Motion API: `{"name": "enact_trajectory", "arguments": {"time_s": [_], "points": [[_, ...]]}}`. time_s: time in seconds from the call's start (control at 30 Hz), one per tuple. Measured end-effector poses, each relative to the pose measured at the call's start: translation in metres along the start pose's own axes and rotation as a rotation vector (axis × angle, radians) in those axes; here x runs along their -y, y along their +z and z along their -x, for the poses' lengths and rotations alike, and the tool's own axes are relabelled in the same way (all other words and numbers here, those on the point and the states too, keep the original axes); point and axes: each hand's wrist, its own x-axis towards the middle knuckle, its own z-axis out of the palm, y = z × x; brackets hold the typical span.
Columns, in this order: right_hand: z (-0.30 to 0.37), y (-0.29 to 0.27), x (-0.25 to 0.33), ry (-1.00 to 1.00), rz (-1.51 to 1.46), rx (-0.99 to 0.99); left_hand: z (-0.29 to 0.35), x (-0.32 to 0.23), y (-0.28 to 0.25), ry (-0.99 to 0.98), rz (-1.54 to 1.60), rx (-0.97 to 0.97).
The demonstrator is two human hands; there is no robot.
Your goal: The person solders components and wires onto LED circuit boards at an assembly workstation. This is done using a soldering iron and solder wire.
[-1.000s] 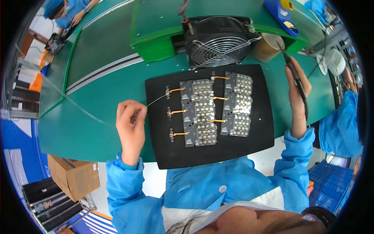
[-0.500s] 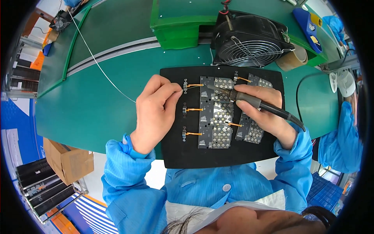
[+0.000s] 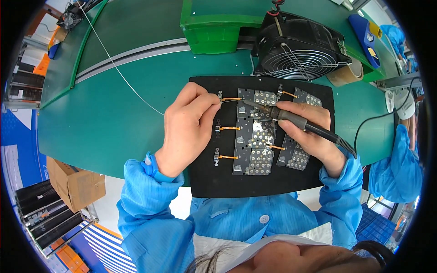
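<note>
My left hand (image 3: 189,120) is closed in a pinch on a thin solder wire (image 3: 227,101), whose end reaches the upper left circuit board. My right hand (image 3: 312,129) grips a soldering iron (image 3: 296,119) like a pen. Its tip points left and is at or very near the end of an orange flex cable (image 3: 232,98) on that board; contact is too small to tell. The left column of dark circuit boards (image 3: 246,132) lies on a black mat (image 3: 209,182), with small connectors (image 3: 217,128) on orange cables at its left. My right hand partly hides a second column (image 3: 296,154).
A black fan (image 3: 296,50) with a wire guard stands behind the mat, beside a green bin (image 3: 211,36) and a tape roll (image 3: 346,75). The iron's black cord (image 3: 357,136) runs off right. Solder wire (image 3: 123,75) trails to the far left. A cardboard box (image 3: 75,184) sits lower left.
The whole view has shifted slightly. My left hand has edged right with the solder wire and now covers part of the upper connector. The iron stays at the same spot on the board.
</note>
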Motion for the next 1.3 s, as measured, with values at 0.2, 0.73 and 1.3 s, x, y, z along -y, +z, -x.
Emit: {"name": "enact_trajectory", "arguments": {"time_s": [0.2, 0.73, 1.3], "points": [[-0.001, 0.000, -0.001, -0.013, 0.003, -0.009, -0.003, 0.001, 0.005, 0.067, -0.011, 0.017], [0.000, 0.000, -0.005, 0.006, -0.004, -0.017, -0.017, 0.024, 0.037, -0.045, 0.133, 0.104], [0.002, 0.000, -0.005, 0.068, -0.024, 0.006, -0.016, 0.027, 0.038, -0.067, 0.185, 0.069]]}}
